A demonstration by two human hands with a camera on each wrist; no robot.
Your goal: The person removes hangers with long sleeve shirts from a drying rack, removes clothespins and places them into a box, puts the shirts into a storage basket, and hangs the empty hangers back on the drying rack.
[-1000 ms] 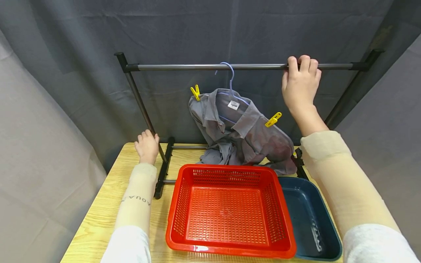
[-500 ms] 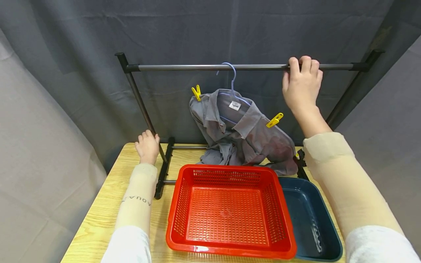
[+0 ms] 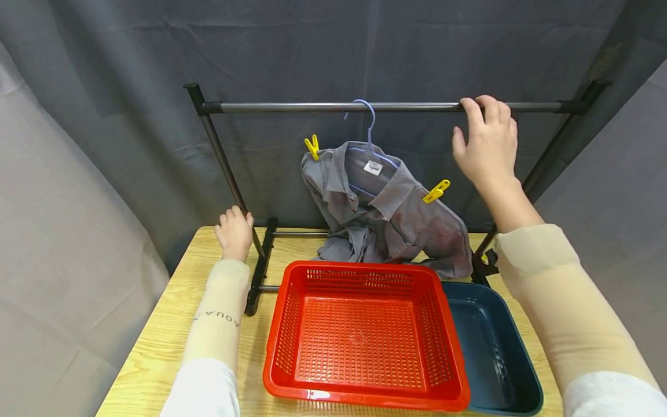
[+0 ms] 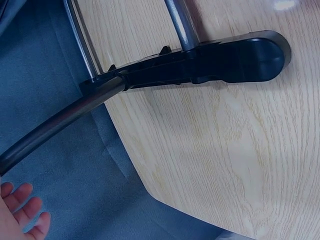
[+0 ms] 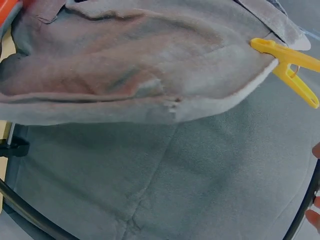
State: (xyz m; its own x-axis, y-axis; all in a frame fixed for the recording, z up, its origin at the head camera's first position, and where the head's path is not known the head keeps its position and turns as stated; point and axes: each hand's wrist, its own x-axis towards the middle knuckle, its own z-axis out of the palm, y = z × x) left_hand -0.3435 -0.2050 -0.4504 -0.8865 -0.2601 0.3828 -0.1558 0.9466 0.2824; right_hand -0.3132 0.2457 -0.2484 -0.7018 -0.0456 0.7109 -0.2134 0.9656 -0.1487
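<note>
A grey shirt hangs from a lavender hanger on the top bar of a dark metal clothes rack. One yellow clothespin sits at its left shoulder; another clothespin is at the right shoulder. My right hand has its fingertips over the bar, right of the hanger, with the thumb apart below it. Beside the rack's left post is my left hand. In the left wrist view its fingers extend loosely past the post, not wrapped round it.
A red perforated basket stands in front of the shirt. To its right, partly covered by it, is a dark blue tub. The rack's black left foot rests on the wooden table, with dark curtain behind.
My right hand has loosened from the bar and shifted slightly right and down, its thumb spreading away. The hanger and shirt have drifted slightly right. The left hand stays in place.
</note>
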